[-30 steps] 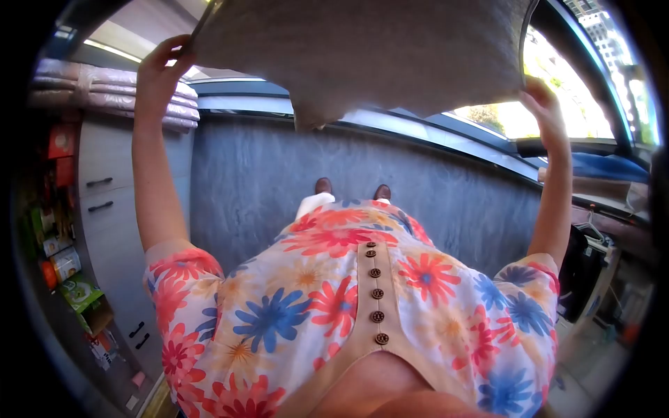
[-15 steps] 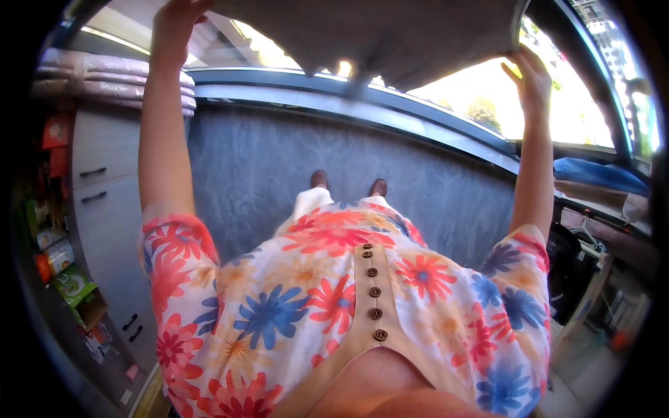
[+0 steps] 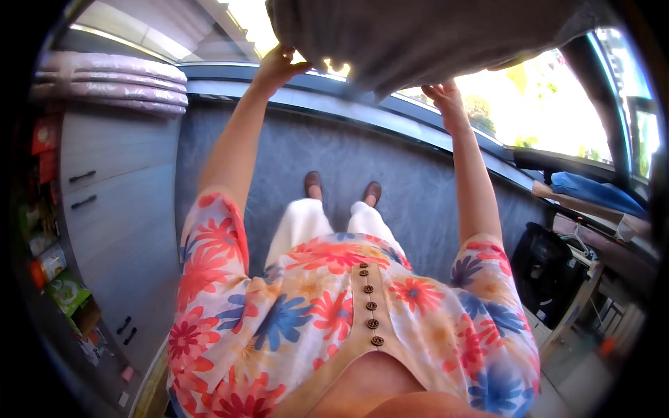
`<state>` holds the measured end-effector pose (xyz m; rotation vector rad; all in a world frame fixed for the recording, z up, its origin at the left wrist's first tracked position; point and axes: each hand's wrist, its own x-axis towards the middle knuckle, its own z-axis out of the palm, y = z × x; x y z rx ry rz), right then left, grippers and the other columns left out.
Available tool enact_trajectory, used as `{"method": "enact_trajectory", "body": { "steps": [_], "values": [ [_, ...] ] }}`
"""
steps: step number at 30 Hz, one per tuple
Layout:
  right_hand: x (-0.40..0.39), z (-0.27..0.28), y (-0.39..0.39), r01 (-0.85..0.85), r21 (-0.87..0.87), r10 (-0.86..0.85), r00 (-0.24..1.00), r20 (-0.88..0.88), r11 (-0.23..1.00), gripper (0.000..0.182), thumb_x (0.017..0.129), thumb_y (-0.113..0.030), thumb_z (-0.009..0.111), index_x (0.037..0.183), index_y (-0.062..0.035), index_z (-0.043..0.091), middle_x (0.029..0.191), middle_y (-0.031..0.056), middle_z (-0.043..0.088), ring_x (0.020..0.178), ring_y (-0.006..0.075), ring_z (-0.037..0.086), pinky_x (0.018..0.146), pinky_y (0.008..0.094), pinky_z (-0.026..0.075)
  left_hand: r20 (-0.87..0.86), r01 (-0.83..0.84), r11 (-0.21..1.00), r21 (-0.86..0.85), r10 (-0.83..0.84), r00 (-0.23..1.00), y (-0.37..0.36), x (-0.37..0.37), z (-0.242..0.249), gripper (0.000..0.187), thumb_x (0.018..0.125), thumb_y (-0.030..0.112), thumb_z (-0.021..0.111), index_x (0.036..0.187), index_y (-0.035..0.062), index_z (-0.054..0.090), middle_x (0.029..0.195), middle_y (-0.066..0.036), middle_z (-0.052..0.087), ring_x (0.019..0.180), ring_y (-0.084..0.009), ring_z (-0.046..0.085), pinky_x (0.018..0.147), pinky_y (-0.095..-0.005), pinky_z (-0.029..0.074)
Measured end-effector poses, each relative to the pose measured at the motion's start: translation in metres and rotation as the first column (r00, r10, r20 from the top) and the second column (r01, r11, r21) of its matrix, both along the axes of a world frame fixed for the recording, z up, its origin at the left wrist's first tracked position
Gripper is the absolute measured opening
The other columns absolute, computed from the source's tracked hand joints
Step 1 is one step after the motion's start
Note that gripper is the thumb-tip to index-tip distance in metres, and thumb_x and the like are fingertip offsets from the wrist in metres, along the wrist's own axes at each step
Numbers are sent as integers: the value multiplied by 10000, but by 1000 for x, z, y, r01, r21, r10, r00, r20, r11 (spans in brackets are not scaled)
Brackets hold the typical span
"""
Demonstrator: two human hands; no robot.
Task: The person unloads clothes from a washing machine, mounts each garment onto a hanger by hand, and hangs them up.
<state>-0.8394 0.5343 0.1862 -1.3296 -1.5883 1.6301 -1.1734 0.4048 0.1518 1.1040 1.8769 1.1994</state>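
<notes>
A dark grey-brown cloth [image 3: 418,42] hangs across the top of the view, in front of the window, and its upper part is out of sight. My left hand [image 3: 280,68] is raised to its left lower corner, thumb and fingers pinched at the edge. Farther right, my right hand [image 3: 446,103] reaches up to the lower hem, fingers closed on the fabric from below. Between the two hands the hem dips unevenly, with bright window light showing under it.
A window sill [image 3: 327,103] runs across beyond my shoes [image 3: 313,184] on the grey floor [image 3: 230,146]. Left stands a cabinet [image 3: 118,202] with folded quilted bedding [image 3: 115,80] on top. At right are a blue cloth [image 3: 598,192], a black bag [image 3: 550,272] and white hangers [image 3: 575,240].
Both hands have moved inward and lower, from wide apart at the cloth's sides to its lower edge. The cloth has shifted right. My body has shifted slightly, showing more of the white trousers.
</notes>
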Motion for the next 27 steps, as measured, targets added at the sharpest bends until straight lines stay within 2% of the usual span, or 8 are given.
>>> {"method": "enact_trajectory", "body": {
  "steps": [2,4,8,10,13,14,22,27],
  "values": [
    [-2,-15,0,-36,-35,39,996,80,999,309,733,-104,680,1017,-23,589,955,38,611,886,133,530,814,294,407,80,-27,991,-131,37,996,6,2,1,411,685,241,715,1014,24,596,920,-109,610,817,-183,566,725,-303,449],
    [7,-21,-12,-12,34,7,992,127,999,253,745,-119,670,965,-13,604,903,33,611,838,126,530,780,283,418,200,-116,984,-139,143,969,3,-1,-8,278,729,276,673,866,36,653,739,-75,627,727,-150,572,665,-278,439],
    [50,-41,-17,156,-113,-119,952,281,981,144,798,-217,618,860,-88,604,827,-7,605,788,62,552,619,240,429,550,-196,978,-71,202,810,-43,-30,-2,302,809,247,603,1067,92,577,977,-16,608,868,-119,572,674,-284,482],
    [55,-42,-26,121,-188,-101,988,115,975,143,805,-237,610,866,-108,598,830,-17,607,806,72,565,623,256,440,625,-178,983,-50,170,762,-57,-40,-6,321,821,249,595,1094,86,552,999,-19,598,903,-132,574,682,-300,507],
    [66,-41,-34,310,-253,-294,951,97,917,189,808,-276,617,914,-123,584,882,-26,601,858,106,573,652,291,457,637,-223,975,-26,188,748,-66,-64,-15,302,833,251,585,1075,73,554,976,-25,600,905,-140,581,653,-309,525],
    [70,-38,-33,301,-257,-291,954,77,918,199,806,-284,619,920,-124,582,889,-27,599,870,109,570,657,299,457,611,-250,968,-9,203,765,-63,-63,-15,288,827,253,590,1022,42,581,903,-28,608,800,-124,593,640,-266,527],
    [65,-36,-49,248,-285,-269,963,-36,926,215,808,-250,600,975,-117,570,933,-9,583,901,107,539,707,320,433,544,-100,993,55,54,838,-49,-92,-35,303,846,204,556,1104,47,532,973,-23,587,884,-113,558,737,-267,444],
    [98,-29,-90,185,-174,-180,983,40,967,341,760,-242,649,1067,-118,568,961,-15,590,830,75,536,589,232,428,416,-143,986,-85,166,894,-65,-71,-20,420,780,234,640,1161,114,509,981,21,560,862,-73,507,696,-239,391]
  ]
}}
